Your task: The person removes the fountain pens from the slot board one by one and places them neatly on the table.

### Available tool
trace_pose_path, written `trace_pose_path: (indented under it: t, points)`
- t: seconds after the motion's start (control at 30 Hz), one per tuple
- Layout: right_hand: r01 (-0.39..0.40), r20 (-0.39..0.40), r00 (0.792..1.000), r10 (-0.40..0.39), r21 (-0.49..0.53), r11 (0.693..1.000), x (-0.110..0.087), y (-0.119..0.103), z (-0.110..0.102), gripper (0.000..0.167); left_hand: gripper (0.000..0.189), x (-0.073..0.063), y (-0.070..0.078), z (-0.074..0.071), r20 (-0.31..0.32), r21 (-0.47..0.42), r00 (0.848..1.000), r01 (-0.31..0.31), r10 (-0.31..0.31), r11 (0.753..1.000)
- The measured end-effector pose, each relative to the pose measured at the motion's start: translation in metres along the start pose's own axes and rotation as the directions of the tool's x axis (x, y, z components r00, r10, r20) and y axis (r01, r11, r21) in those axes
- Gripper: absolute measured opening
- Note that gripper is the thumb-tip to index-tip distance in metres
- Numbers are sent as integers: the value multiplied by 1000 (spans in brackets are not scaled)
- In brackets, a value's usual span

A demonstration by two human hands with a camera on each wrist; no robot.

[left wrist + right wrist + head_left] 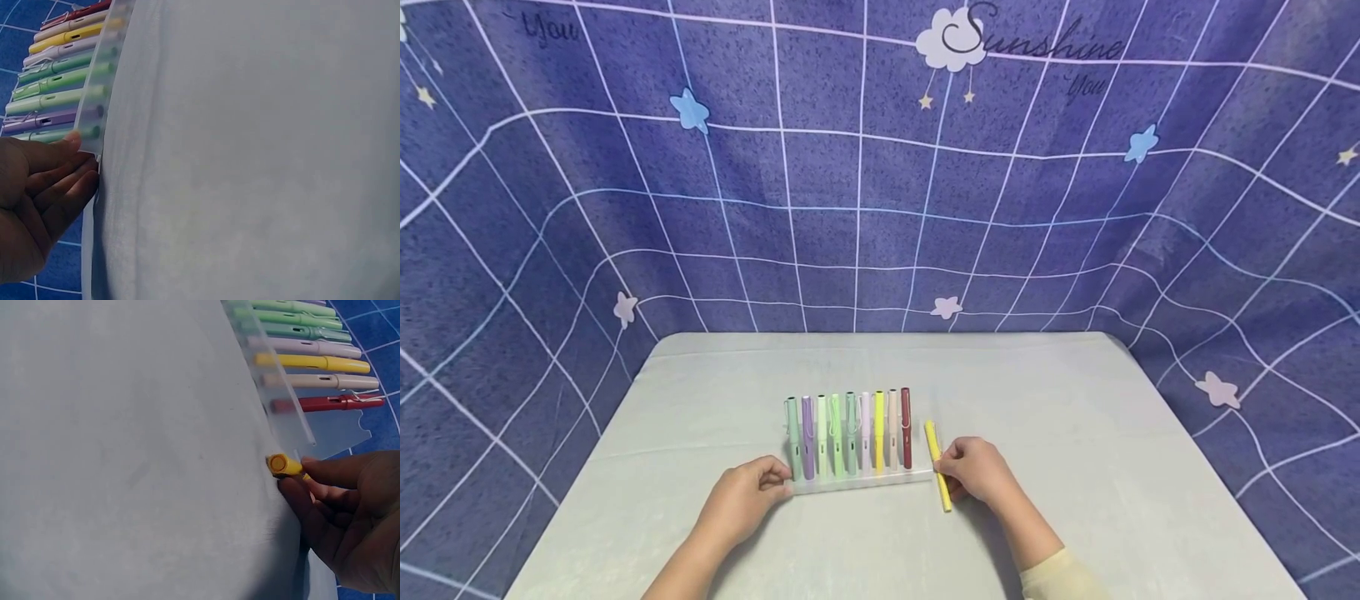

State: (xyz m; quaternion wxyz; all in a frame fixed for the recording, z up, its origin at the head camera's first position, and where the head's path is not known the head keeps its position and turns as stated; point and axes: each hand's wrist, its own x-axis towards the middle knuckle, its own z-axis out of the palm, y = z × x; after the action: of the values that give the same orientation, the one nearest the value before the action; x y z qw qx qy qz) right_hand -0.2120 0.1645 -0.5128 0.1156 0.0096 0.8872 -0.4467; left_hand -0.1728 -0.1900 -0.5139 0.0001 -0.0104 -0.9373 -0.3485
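Observation:
A clear plastic pen stand (865, 482) holds a row of several capped pens, among them a purple pen (807, 433), a yellow one and a dark red pen (906, 429) at the right end. My left hand (741, 500) pinches the stand's left corner, thumb on the front lip beside a green pen (56, 135). Just off the stand's right end, my right hand (981, 471) holds a loose yellow pen (931, 437) between thumb and fingers. That pen slants, its round end (279, 464) facing the right wrist camera.
A pale cloth covers the table (700, 383). Past the dark red pen, a bare notched part of the stand's clear back (344, 428) shows. Blue curtain (850, 183) with white grid lines and stars surrounds the table's back and sides.

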Motion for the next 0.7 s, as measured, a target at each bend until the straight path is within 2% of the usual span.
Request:
trace_pose_path:
  t: [0.13,0.43,0.7]
  points:
    - [10,-17,1000,-11,-55,998,1,2,1,19,16,0,2,0,-1,-2,1000,4,-4,1000]
    - [-4,-55,998,-2,-104,995,1,1,5,23,16,-2,4,-2,8,1,1000,19,-19,1000]
    - [7,-36,999,-12,-129,992,0,-2,-1,24,15,-1,1,-1,-1,1,1000,10,-10,1000]
